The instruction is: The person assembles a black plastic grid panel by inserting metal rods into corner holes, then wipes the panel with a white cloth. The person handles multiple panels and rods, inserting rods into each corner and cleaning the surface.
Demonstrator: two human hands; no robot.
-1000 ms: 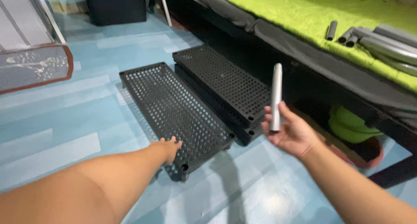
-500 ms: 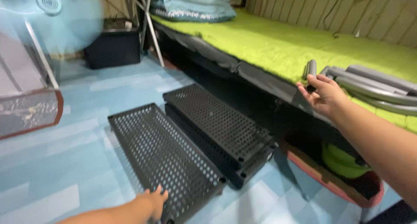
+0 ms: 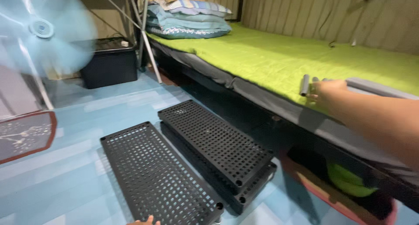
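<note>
Right hand (image 3: 327,92) moved onto green bed (image 3: 270,59), fingers touching grey tube (image 3: 304,85), grip unclear; blue floor (image 3: 87,120).

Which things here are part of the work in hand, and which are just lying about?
In hand:
right hand on short grey tubes on the green mattress
left hand fingertips at the single black perforated plastic shelf panel
stacked black perforated panels

Lying about:
spinning pale blue fan
black storage box
folded pillows
</note>
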